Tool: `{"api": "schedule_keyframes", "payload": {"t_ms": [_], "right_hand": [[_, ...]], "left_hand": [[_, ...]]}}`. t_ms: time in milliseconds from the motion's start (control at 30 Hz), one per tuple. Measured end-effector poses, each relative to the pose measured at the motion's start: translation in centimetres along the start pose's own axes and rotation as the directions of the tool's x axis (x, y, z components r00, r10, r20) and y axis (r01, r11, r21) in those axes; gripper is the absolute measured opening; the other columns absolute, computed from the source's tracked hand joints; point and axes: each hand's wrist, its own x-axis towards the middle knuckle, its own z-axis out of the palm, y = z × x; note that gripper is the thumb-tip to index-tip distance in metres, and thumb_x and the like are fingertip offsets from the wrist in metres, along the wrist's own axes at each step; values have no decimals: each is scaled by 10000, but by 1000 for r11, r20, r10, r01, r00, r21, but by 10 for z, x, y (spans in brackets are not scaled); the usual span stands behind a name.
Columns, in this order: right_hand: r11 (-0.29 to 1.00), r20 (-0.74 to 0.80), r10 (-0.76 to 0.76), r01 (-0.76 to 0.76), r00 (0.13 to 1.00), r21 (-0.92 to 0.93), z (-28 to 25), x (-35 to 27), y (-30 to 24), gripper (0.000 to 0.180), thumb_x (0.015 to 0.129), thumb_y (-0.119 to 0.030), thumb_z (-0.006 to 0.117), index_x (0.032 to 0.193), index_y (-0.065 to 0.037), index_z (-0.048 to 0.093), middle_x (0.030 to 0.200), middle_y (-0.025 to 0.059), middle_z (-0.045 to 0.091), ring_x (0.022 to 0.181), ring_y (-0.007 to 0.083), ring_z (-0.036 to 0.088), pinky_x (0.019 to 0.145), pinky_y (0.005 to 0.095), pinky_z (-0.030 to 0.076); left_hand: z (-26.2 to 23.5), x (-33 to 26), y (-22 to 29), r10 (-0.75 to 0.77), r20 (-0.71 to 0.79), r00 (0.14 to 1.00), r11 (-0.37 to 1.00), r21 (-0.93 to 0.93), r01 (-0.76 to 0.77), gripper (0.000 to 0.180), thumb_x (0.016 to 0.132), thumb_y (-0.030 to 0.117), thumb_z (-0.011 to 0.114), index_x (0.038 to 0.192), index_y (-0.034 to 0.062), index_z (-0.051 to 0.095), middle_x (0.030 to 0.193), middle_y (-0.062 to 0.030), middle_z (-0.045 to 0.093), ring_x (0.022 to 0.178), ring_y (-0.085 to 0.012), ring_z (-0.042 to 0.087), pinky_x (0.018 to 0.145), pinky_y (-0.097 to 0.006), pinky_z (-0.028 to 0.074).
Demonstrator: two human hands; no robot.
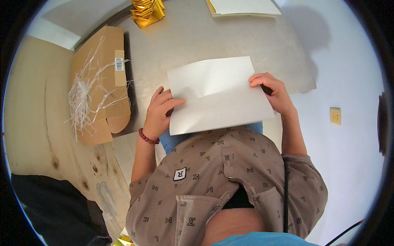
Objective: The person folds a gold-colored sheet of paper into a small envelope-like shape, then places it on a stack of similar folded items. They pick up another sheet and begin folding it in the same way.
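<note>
Plain pale wall (353,69) on the right, with a small cream outlet (335,116) on it, and a grey tabletop (184,41) in front of the person. Wood-grain boards on the left.

Container-wise there's a brown cardboard box (115,115) by the table's left edge, with a loose tangle of white strips (82,94) sprawled over it and a small barcode label near its top. Can't tell if anything's inside it.

Main thing is a white sheet (217,92), a bit creased, spanning the near part of the table and the lap. Could be more than one layer, hard to say. Left hand (158,112), beaded bracelet (148,137) on the wrist, has its left edge, thumb on top and the rest loosely bent. Right hand (277,92) pinches the right edge, fingers curled, fingertips on the upper face; can't see the thumb.

Far side of the table: a pile of folded gold pieces (147,14) and a white paper stack (244,7).
</note>
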Motion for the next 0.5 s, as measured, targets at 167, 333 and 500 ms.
{"api": "schedule_keyframes", "payload": {"t_ms": [167,333,500], "right_hand": [[951,37,-88,95,995,-295,5,-8,-9,314,803,-116,808,1102,-194,758,1331,6,668,1240,295,571,1058,424,470],[913,-53,-129,98,990,-397,12,-7,-2,196,888,-209,761,1067,-130,767,1262,34,693,1223,320,562,1077,442,425],[906,-181,-76,-8,980,-424,18,-3,1,193,906,-224,745,977,-44,750,1149,98,699,1166,327,570,1023,449,434]], "left_hand": [[11,-2,-4,28,-38,999,999,38,-27,308,793,17,761,1062,167,781,1204,-64,700,1265,-335,586,1188,-524,340],[21,0,-7,-30,-134,991,1000,6,31,196,820,93,781,1006,153,800,1270,-96,680,1317,-375,543,1153,-510,361],[29,2,-3,-144,-245,959,989,-13,145,158,913,177,767,1023,67,795,1373,-163,626,1403,-423,454,1152,-498,358]]}}
